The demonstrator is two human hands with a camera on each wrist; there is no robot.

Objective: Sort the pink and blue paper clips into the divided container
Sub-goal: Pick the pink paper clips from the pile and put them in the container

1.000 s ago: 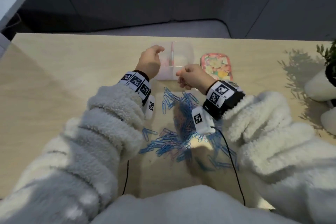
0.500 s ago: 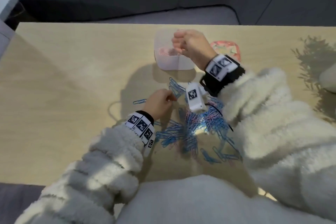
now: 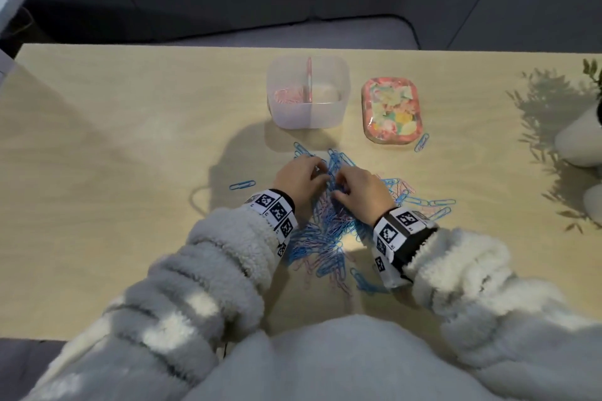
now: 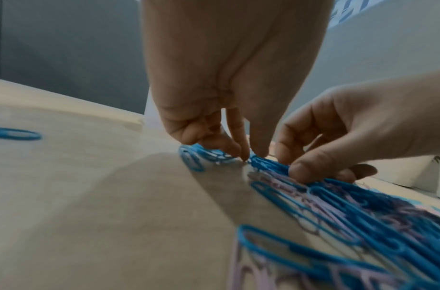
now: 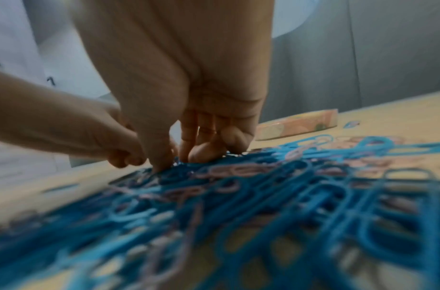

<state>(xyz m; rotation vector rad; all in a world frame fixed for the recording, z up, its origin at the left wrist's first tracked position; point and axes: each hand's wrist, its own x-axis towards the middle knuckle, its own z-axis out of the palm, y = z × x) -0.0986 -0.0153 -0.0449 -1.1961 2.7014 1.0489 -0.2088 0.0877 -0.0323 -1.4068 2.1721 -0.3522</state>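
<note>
A mixed pile of blue and pink paper clips (image 3: 329, 238) lies on the wooden table in front of me. The clear divided container (image 3: 338, 107) stands beyond it; its left compartment holds pink clips (image 3: 286, 98), and the right one looks bare. Both hands are down at the far end of the pile, almost touching. My left hand (image 3: 321, 176) pinches blue clips (image 4: 265, 164) between thumb and fingertips (image 4: 238, 151). My right hand (image 3: 338, 190) digs its thumb and curled fingers (image 5: 206, 151) into the blue clips (image 5: 179, 168) and pinches them.
A floral lid (image 3: 391, 109) lies right of the container, with one blue clip (image 3: 422, 142) beside it. Another stray blue clip (image 3: 242, 185) sits left of the pile. White plant pots (image 3: 580, 140) stand at the right edge. A thin cable (image 3: 198, 202) loops at left.
A second ago my left hand was at the container; half a second ago my right hand was over it. Both have come back down onto the pile.
</note>
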